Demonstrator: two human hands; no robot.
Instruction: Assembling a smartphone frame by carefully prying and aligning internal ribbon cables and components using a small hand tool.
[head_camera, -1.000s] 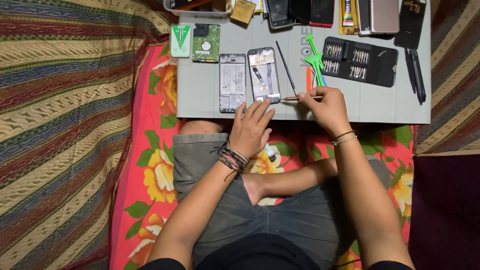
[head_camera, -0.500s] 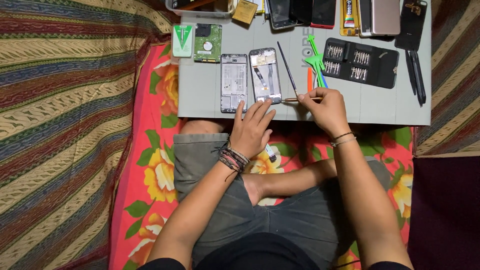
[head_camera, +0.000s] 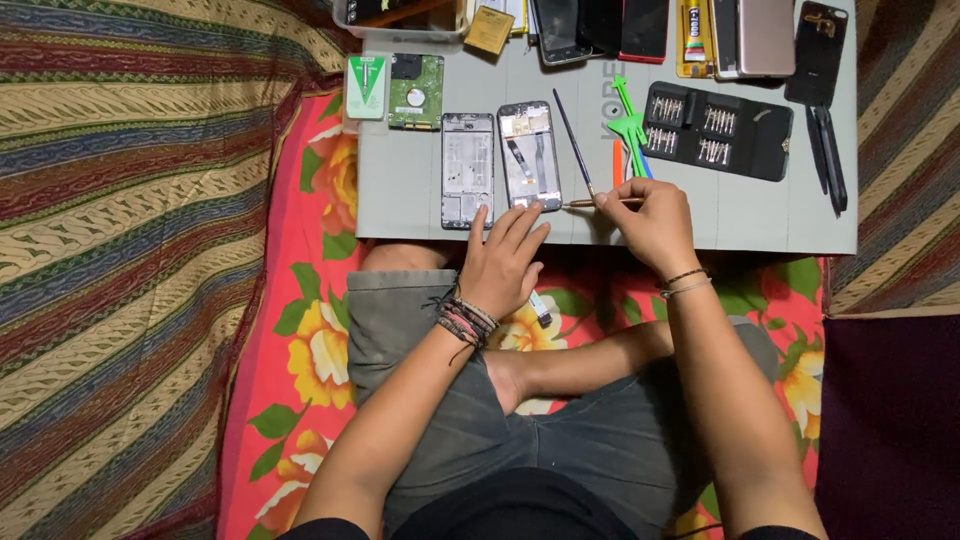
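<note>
Home phone-repair spot, floral bedding (head_camera: 300, 330), opened phones (head_camera: 529, 155), screwdriver kit (head_camera: 715, 130)

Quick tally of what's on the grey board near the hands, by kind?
Opened phone halves: 2
Hard drive: 1
Bit case: 1
Green pry tool: 1
Thin tool in right hand: 1
Total: 6

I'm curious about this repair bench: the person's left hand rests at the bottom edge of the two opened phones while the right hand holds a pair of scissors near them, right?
Not quite. The right hand holds a thin screwdriver-like tool, not scissors, its tip pointing toward the opened phones. The head view shows this. The left hand does rest at their bottom edge.
</note>
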